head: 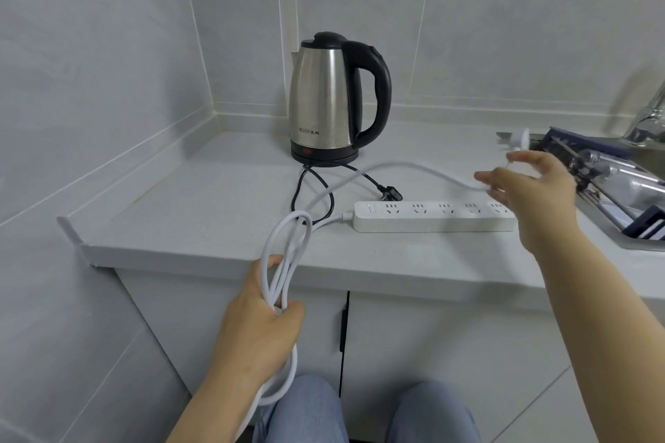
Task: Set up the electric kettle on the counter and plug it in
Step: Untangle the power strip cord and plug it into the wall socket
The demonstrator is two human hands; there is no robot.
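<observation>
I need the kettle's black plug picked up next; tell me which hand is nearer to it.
Right. The right hand hovers just right of the black plug, over the power strip. The left hand grips coiled white cord below the counter edge.

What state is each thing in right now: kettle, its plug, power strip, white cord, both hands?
kettle: upright on its base, lid closed
black plug: lying loose on the counter, unplugged
power strip: flat on the counter, visible sockets empty
white cord: looped, partly uncoiled
left hand: grips the cord loops
right hand: fingers spread, cord running through them
</observation>
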